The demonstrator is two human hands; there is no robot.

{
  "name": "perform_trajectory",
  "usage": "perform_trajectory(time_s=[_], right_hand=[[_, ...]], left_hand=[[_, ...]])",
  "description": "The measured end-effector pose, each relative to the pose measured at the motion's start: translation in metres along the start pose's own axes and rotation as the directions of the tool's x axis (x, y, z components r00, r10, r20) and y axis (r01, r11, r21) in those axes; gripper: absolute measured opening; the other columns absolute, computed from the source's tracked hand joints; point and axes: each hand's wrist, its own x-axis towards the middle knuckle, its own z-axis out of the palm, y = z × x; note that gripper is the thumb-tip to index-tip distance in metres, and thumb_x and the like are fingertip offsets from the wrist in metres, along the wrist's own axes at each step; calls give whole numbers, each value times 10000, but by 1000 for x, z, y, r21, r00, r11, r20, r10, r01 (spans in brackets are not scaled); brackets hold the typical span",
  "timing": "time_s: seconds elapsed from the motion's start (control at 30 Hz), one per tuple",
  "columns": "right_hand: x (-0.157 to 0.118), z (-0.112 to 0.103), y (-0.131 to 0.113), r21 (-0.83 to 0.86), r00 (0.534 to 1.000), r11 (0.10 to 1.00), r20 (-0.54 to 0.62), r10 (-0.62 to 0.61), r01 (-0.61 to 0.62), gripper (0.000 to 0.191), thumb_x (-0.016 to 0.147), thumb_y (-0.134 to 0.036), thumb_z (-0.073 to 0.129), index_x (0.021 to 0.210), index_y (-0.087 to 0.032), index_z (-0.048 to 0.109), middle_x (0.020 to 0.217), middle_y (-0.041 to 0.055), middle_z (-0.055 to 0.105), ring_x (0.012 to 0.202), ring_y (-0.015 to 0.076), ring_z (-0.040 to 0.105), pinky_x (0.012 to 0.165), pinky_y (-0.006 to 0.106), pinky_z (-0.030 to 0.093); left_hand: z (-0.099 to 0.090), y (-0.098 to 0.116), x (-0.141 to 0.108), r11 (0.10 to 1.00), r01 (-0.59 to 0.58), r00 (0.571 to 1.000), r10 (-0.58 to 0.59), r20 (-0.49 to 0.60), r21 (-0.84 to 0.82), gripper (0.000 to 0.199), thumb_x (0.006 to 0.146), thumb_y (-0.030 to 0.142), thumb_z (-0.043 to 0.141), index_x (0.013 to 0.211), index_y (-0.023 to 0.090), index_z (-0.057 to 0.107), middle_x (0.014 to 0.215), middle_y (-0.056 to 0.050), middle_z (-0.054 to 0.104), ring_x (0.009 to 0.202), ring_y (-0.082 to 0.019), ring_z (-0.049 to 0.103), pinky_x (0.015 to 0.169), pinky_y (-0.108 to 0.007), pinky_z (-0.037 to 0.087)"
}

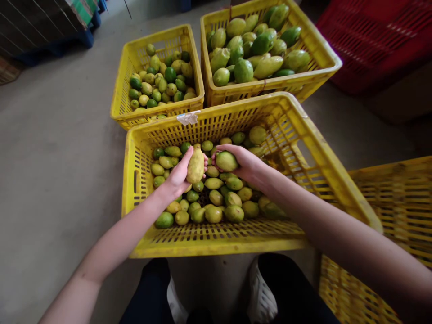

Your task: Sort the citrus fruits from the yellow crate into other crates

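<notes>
Both of my hands are over a yellow plastic crate [216, 245] with a layer of green and yellow lemons [213, 214] on its bottom. My left hand [178, 176] is closed around a long yellow lemon [195, 166], held upright with the thumb along its side. Close by on the right, my right hand [241, 158] grips a rounder, greenish lemon [226, 161] from its far side. The two fruits are a short gap apart. Some fingers of each hand are hidden behind the fruit.
Behind stand two more yellow crates: one with small lemons [158, 83] at left, one with larger green fruit [243, 70] at right. Another yellow crate [401, 202] is at my right. A red crate [378, 40] is at the far right, a blue pallet [88, 38] at the back left.
</notes>
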Motion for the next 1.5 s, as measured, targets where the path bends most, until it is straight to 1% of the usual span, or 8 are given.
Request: perform_trajectory(time_s=[0.13, 0.37, 0.47, 0.6, 0.7, 1.07, 1.33, 1.5], right_hand=[[4, -4, 5, -41, 997, 998, 57, -47, 49, 188, 842, -297, 552, 691, -190, 587, 654, 49, 640, 521, 130, 554, 423, 225, 446], [7, -8, 6, -19, 995, 999, 84, -45, 46, 251, 857, -412, 537, 738, -196, 580, 671, 42, 648, 552, 151, 592, 505, 274, 512], [2, -4, 1, -44, 999, 999, 51, -3, 5, 160, 820, -335, 596, 743, -194, 592, 680, 37, 646, 531, 136, 578, 469, 250, 495], [-4, 0, -2, -95, 996, 993, 50, -69, 74, 86, 736, -173, 650, 688, -198, 584, 652, 11, 618, 496, 110, 553, 426, 216, 456], [-5, 0, -1, -102, 996, 993, 73, -44, 51, 89, 752, -195, 625, 672, -197, 584, 611, 16, 598, 464, 107, 527, 384, 214, 423], [2, -4, 1, -65, 998, 997, 53, 36, -32, 115, 806, -250, 535, 709, -200, 571, 617, 50, 626, 479, 148, 566, 371, 251, 435], [8, -8, 6, -24, 995, 1000, 104, 12, -9, 106, 805, -305, 585, 740, -224, 565, 669, 41, 639, 546, 155, 586, 483, 277, 509], [-2, -2, 1, -81, 997, 996, 57, -44, 48, 92, 723, -181, 654, 699, -218, 574, 654, 11, 627, 521, 119, 565, 457, 235, 486]], left_hand=[[-4, -1, 3, 1000, -28, 997, 29, -75, 9, 436, 923, 445, 385, 701, 150, 616, 592, 8, 550, 503, -62, 514, 486, -139, 425], [-3, 2, 4, 991, 73, 987, -88, -132, -113, 421, 963, 342, 287, 834, 140, 632, 631, -15, 609, 495, -88, 570, 514, -193, 486], [-4, 2, 3, 985, 83, 986, -103, -130, -150, 424, 953, 384, 303, 869, 135, 635, 669, -24, 619, 505, -93, 577, 514, -210, 499], [-1, 5, 0, 989, 59, 988, -77, -134, -132, 338, 919, 367, 416, 840, 120, 633, 664, -12, 595, 508, -83, 561, 471, -188, 481], [2, 6, -1, 991, 62, 988, -78, -130, -121, 247, 901, 306, 470, 826, 125, 621, 667, -9, 591, 529, -79, 565, 491, -180, 489], [-5, 0, 2, 987, 20, 998, -29, -51, -158, 281, 908, 417, 439, 879, 176, 582, 773, -18, 626, 587, -101, 603, 590, -235, 519], [-2, 2, 1, 990, 62, 997, -67, -33, -128, 272, 898, 400, 450, 816, 172, 573, 709, 1, 591, 534, -89, 560, 499, -206, 471], [1, 4, -1, 992, 47, 998, -52, -41, -118, 222, 841, 366, 545, 756, 161, 565, 701, 25, 535, 534, -63, 525, 444, -163, 425]])
